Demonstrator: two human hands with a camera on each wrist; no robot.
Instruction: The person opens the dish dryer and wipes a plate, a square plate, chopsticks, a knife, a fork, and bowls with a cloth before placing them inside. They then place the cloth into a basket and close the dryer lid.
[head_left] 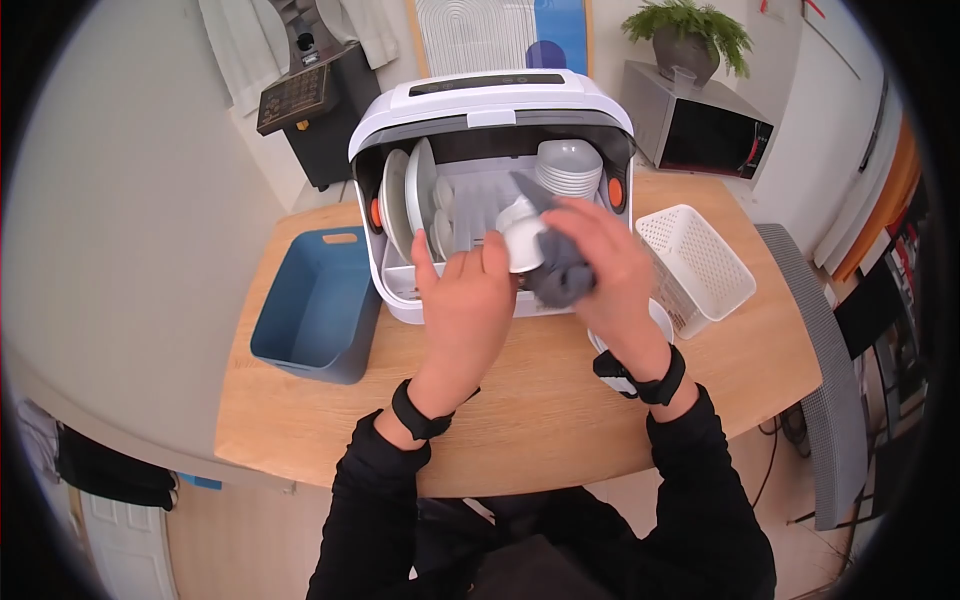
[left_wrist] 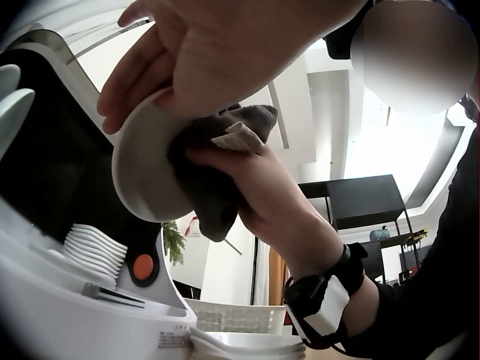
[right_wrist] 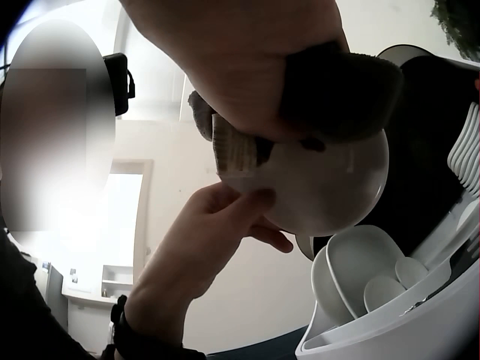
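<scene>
A white bowl [head_left: 522, 246] is held in front of the open white dish cabinet [head_left: 400, 291]. My left hand [head_left: 465, 305] pinches the bowl's edge, its thumb against the surface in the right wrist view. My right hand [head_left: 615, 280] grips a dark grey cloth [head_left: 562, 272] and presses it on the bowl [left_wrist: 146, 161]; the cloth [left_wrist: 214, 180] covers part of it. Inside the cabinet, plates [head_left: 421, 190] stand upright at the left and a stack of bowls [head_left: 569, 170] sits at the right.
A blue bin [head_left: 318, 300] stands left of the cabinet. To the right are a white perforated basket [head_left: 710, 262] and white dishes [head_left: 660, 318] partly under my right forearm. A microwave [head_left: 700, 125] with a potted plant [head_left: 687, 45] is at the back right.
</scene>
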